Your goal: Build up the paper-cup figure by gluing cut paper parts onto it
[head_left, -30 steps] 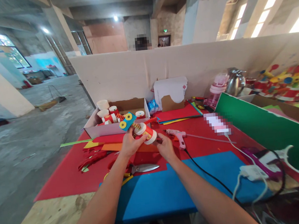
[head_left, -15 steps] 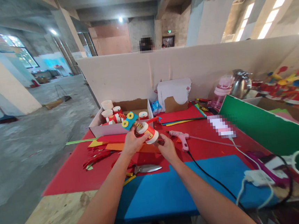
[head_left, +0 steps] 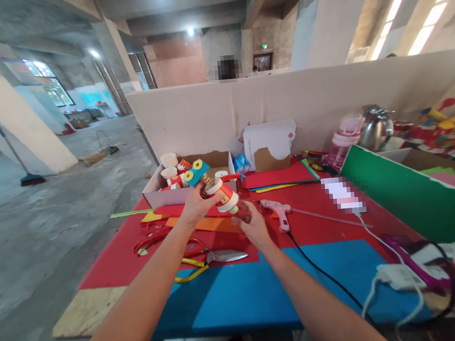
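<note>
The toy (head_left: 226, 193) is gripped by the curled left hand (head_left: 196, 206); the right hand (head_left: 253, 223) is half-open, nothing visibly grasped. The spring (head_left: 207, 180) could be crushed by overtight holding.

A pink bottle (head_left: 346, 138) stands beside a shiny metal jug (head_left: 375, 129) before a long white partition (head_left: 191, 118), while off to the left a broom (head_left: 31, 179) stands near a pillar (head_left: 21, 117) on grey floor (head_left: 89, 190).
</note>
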Demonstrator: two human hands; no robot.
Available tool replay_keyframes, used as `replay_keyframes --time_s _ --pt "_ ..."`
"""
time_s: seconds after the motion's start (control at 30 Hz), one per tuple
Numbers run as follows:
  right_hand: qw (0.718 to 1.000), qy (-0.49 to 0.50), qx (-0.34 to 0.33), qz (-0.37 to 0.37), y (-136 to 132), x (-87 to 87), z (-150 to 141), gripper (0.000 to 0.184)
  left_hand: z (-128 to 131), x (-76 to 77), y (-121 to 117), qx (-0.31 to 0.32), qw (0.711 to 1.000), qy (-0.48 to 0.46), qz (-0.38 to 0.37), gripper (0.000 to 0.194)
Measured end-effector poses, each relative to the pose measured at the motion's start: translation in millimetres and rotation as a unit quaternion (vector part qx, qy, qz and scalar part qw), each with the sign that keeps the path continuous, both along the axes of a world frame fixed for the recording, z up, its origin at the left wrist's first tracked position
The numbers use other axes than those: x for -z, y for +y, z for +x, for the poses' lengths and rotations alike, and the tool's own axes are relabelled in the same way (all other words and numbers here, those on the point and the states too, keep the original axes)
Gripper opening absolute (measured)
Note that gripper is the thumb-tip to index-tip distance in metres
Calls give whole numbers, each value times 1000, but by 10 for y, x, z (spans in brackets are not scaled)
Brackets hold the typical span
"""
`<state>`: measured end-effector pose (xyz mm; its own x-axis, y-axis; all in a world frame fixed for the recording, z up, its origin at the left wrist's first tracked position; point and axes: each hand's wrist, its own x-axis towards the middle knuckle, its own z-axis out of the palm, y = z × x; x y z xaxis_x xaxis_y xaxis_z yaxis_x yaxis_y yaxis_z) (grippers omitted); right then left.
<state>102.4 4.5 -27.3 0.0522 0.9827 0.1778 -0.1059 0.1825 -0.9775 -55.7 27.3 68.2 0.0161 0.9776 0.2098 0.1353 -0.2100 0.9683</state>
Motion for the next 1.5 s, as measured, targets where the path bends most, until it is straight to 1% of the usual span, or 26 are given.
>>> replay_keyframes --time_s 0.1,0.2,0.3,0.4,0.47,0.57,0.63,0.73,0.87,0.97,1.07,1.23,1.5 --pt "1000 -13 19 -3 -30 -9 9 39 -103 -136 119 3 1000 -16 12 54" --pt "999 -48 25 9 -74 -32 15 29 -225 -300 368 -10 999 0 32 54" --pt "997 -80 8 18 -113 -43 6 26 -336 -452 758 -19 999 7 45 53" --pt "993 -115 3 28 -138 -36 -13 24 -418 -534 1248 -8 998 34 58 54" --pt "991 -133 -2 33 -149 -31 -27 24 -445 -527 1589 10 996 58 66 57" --pt "988 -153 -11 32 -152 -25 -46 23 -431 -420 2051 29 992 99 70 58" --pt "988 -152 -12 26 -146 -16 -55 22 -385 -307 2296 46 989 129 63 57" --pt "989 -146 -10 16 -133 0 -63 21 -286 -130 2550 77 978 184 51 55" --pt "989 -146 -14 11 -133 -6 -63 21 -162 62 2715 88 967 235 46 47" --pt "989 -147 -19 7 -137 -27 -62 21 -107 178 2760 85 962 255 46 41" --pt "989 -148 -19 2 -134 -37 -64 21 -83 266 2780 84 957 275 46 40" --pt "989 -149 -19 -1 -133 -32 -68 22 -88 337 2835 82 951 295 49 45" --pt "989 -146 -22 -3 -146 -65 -71 21 -132 403 2889 68 947 308 57 45"
